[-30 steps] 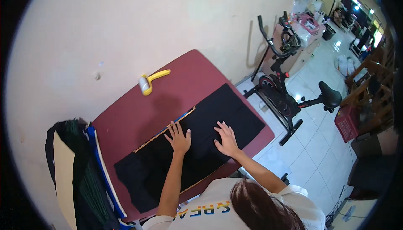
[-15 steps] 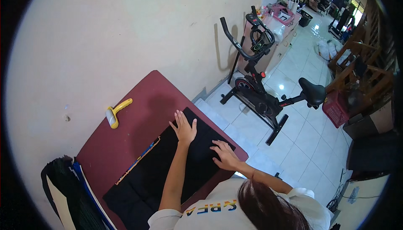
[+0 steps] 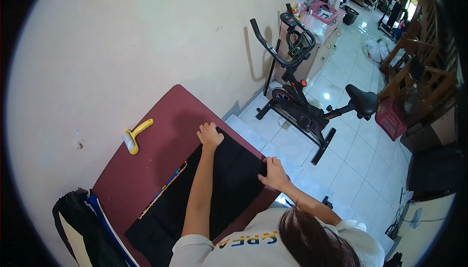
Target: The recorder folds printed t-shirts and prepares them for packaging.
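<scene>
A black folded cloth garment (image 3: 234, 169) lies flat on a dark red padded table (image 3: 165, 106). A strip of blue and orange trim (image 3: 163, 189) runs along its left side. My left hand (image 3: 210, 135) is closed on the garment's far left corner, its fingers bent over the edge. At the far right corner, my right hand (image 3: 274, 174) grips the same end, near the table's right edge. Both palms face down, so the fingertips are partly hidden. A yellow-handled lint roller (image 3: 136, 135) rests on the table left of the garment.
Dark green, blue and cream cloths (image 3: 87, 228) hang or lie at the table's left end. A wall (image 3: 122, 47) borders the far left side. Beyond the table stands a black exercise bike (image 3: 307, 106) on white tiles, with a red basket (image 3: 390, 118) near its seat.
Both hands have moved from lying flat with spread fingers to closing on the garment's two far corners. My left hand went slightly farther away, my right hand shifted right.
</scene>
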`<action>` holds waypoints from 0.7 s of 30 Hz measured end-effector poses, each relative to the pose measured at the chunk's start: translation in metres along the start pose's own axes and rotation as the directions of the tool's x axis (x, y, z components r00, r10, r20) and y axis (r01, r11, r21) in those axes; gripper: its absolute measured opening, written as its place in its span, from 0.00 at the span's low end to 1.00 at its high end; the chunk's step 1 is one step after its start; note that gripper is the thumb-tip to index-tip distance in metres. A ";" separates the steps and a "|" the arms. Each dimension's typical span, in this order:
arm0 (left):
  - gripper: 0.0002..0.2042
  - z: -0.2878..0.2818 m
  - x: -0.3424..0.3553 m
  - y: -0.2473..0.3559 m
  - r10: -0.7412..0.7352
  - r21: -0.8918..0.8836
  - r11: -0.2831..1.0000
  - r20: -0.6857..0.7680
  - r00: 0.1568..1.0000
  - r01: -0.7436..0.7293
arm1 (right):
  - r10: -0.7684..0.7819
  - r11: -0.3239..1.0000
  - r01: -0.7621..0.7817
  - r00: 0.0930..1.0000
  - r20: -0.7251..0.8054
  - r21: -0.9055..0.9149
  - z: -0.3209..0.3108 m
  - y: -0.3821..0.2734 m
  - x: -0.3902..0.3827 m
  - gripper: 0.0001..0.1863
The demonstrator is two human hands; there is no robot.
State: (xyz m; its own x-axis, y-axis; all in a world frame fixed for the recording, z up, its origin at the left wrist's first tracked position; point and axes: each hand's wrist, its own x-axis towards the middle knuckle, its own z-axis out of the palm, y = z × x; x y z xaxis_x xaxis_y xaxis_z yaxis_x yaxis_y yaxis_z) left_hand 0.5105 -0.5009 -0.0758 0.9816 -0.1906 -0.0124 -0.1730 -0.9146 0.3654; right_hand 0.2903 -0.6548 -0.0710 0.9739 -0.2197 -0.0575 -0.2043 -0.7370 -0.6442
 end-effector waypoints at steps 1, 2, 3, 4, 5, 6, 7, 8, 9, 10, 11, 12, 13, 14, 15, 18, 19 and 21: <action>0.16 -0.003 0.003 0.002 0.031 0.076 0.997 0.022 0.999 -0.033 | 0.087 0.996 -0.085 0.994 0.069 -0.031 -0.001 0.001 0.003 0.26; 0.13 -0.005 0.004 0.003 0.044 0.165 0.985 0.055 0.998 -0.052 | 0.173 0.984 -0.165 0.974 0.147 -0.062 -0.002 0.001 0.006 0.25; 0.13 -0.006 0.005 0.003 0.065 0.150 0.986 0.048 0.997 -0.072 | 0.180 0.983 -0.173 0.975 0.132 -0.066 -0.004 0.000 0.009 0.25; 0.12 -0.008 0.006 0.001 0.063 0.053 0.996 0.083 0.995 -0.068 | 0.215 0.976 -0.203 0.952 0.219 -0.077 -0.006 0.000 0.010 0.22; 0.10 -0.009 0.005 -0.002 0.046 -0.035 0.998 0.123 0.991 -0.042 | 0.261 0.965 -0.238 0.914 0.312 -0.108 -0.009 -0.003 0.011 0.19; 0.10 -0.009 0.002 -0.007 0.069 -0.043 0.997 0.119 0.991 -0.064 | 0.207 0.978 -0.191 0.935 0.287 -0.084 -0.011 -0.007 0.007 0.17; 0.09 -0.008 -0.002 -0.013 0.039 -0.175 0.984 0.083 0.996 -0.024 | 0.197 0.980 -0.186 0.943 0.269 -0.067 -0.013 -0.013 0.001 0.17; 0.09 -0.008 -0.006 -0.021 -0.001 -0.296 0.955 0.034 0.999 0.011 | -0.001 1.000 0.001 0.993 0.118 0.002 -0.013 -0.023 -0.007 0.16; 0.09 -0.009 -0.011 -0.030 0.011 -0.301 0.954 0.054 0.998 0.006 | -0.146 0.989 0.146 0.989 0.003 0.020 -0.013 -0.034 -0.016 0.15; 0.08 -0.010 -0.017 -0.040 0.019 -0.643 0.766 -0.007 1.000 -0.019 | -0.237 0.970 0.240 0.968 -0.081 0.042 -0.013 -0.047 -0.029 0.13; 0.08 -0.012 -0.024 -0.051 -0.048 -0.885 0.465 0.001 0.999 0.023 | -0.234 0.970 0.240 0.967 -0.103 0.045 -0.010 -0.063 -0.042 0.13; 0.08 -0.014 -0.035 -0.064 -0.114 -0.974 0.219 0.034 0.993 0.058 | -0.276 0.951 0.292 0.950 -0.146 0.101 -0.005 -0.080 -0.055 0.13; 0.07 -0.016 -0.048 -0.078 -0.096 -0.989 -0.148 0.037 0.995 0.022 | -0.336 0.917 0.368 0.921 -0.196 0.155 0.001 -0.098 -0.067 0.13; 0.07 -0.021 -0.061 -0.093 -0.139 -0.948 -0.316 0.092 0.986 0.044 | -0.357 0.894 0.405 0.903 -0.241 0.194 0.011 -0.117 -0.081 0.12; 0.09 -0.026 -0.075 -0.110 -0.189 -0.876 -0.479 0.173 0.967 0.063 | -0.386 0.857 0.455 0.877 -0.285 0.241 0.025 -0.136 -0.094 0.12; 0.18 -0.041 -0.138 -0.169 0.068 -0.504 -0.848 0.209 0.976 0.167 | -0.504 0.786 0.544 0.839 -0.203 0.296 0.068 -0.183 -0.133 0.13; 0.19 -0.045 -0.156 -0.186 0.083 -0.478 -0.864 0.178 0.981 0.159 | -0.549 0.766 0.568 0.822 -0.153 0.301 0.083 -0.195 -0.146 0.15; 0.20 -0.054 -0.189 -0.218 0.065 -0.481 -0.868 0.132 0.989 0.122 | -0.596 0.737 0.585 0.799 -0.084 0.338 0.115 -0.217 -0.171 0.17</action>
State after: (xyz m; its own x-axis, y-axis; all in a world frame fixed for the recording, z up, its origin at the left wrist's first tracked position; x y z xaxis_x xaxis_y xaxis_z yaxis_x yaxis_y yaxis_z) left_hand 0.3666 -0.2461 -0.1025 0.9488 -0.2954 -0.1117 0.3086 0.9425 0.1287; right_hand 0.1798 -0.3838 -0.0092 0.8913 0.2102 0.4018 0.4529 -0.4556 -0.7663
